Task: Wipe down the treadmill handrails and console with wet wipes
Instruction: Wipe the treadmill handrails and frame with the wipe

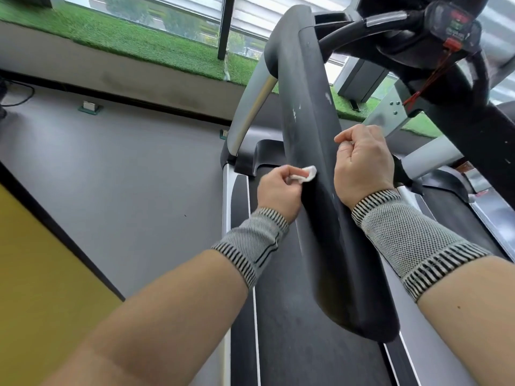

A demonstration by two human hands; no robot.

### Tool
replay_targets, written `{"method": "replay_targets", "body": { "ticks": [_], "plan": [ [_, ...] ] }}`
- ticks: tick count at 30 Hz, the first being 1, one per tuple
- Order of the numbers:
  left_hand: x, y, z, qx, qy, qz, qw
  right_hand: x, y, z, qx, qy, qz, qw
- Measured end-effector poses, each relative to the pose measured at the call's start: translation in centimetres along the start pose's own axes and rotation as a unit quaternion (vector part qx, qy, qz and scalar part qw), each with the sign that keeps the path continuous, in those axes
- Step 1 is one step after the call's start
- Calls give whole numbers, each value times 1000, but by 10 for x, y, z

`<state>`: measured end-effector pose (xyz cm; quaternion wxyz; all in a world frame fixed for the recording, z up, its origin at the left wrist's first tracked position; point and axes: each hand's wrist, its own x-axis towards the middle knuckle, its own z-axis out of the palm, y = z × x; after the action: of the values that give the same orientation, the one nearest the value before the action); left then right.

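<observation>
Small white crumpled wet wipe (305,174) touching the black padded handrail (312,140).

Soft, even daylight comes in through the windows (172,15) at the top; shadows are faint. A bright sheen runs along the silver upright (250,107) below them. Wide-angle bending curves the edges, and the console (451,26) looks slightly blurred.

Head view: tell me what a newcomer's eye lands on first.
The wide black padded handrail runs down the middle of the frame, flecked with pale marks. The left hand pinches a small white wet wipe against its left edge, while the right hand is curled on its right side. At top right sits the console with a red safety cord.
</observation>
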<state>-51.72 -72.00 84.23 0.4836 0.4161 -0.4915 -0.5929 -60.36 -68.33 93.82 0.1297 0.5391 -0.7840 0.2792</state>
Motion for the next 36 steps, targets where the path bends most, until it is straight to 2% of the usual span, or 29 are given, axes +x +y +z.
{"method": "replay_targets", "body": {
  "ticks": [3, 6, 8, 11, 13, 16, 20, 23, 25, 27, 29, 34, 36],
  "plan": [
    [-5, 4, -11, -2, 16, -7, 1000, -1, 0, 0, 3, -1, 0, 1000],
    [-41, -6, -30, 37, -9, 66, 997, 0, 1, 0, 6, 2, 3, 1000],
    [-68, -13, -34, 25, -49, 109, 993, 0, 1, 0, 8, 4, 2, 1000],
    [-81, -17, -24, 14, -70, 125, 990, -1, 1, 0, 7, 5, 0, 1000],
    [-68, -11, -17, 33, -53, 132, 989, -1, 1, 0, 4, 8, 0, 1000],
    [-26, -1, -3, 55, -21, 109, 992, 1, 1, 1, -2, 5, 0, 1000],
    [13, 9, 2, 25, -14, 22, 999, -1, 2, 1, -1, 8, 4, 1000],
    [-10, 11, -14, 60, -4, 91, 994, 0, 2, 0, 10, 9, 8, 1000],
    [-39, 4, -24, 66, -28, 150, 986, 0, 2, 0, 18, 10, 9, 1000],
    [-64, -7, -25, 57, -66, 171, 981, 0, 2, 0, 21, 10, 8, 1000],
    [-68, -11, -19, 36, -75, 156, 984, 0, 3, 0, 23, 8, 7, 1000],
    [-16, 7, 1, 39, -30, 137, 989, 0, 3, 1, 21, 9, 11, 1000],
    [6, 14, 8, 34, -20, 97, 995, 1, 3, 1, 23, 12, 11, 1000]
  ]
}}
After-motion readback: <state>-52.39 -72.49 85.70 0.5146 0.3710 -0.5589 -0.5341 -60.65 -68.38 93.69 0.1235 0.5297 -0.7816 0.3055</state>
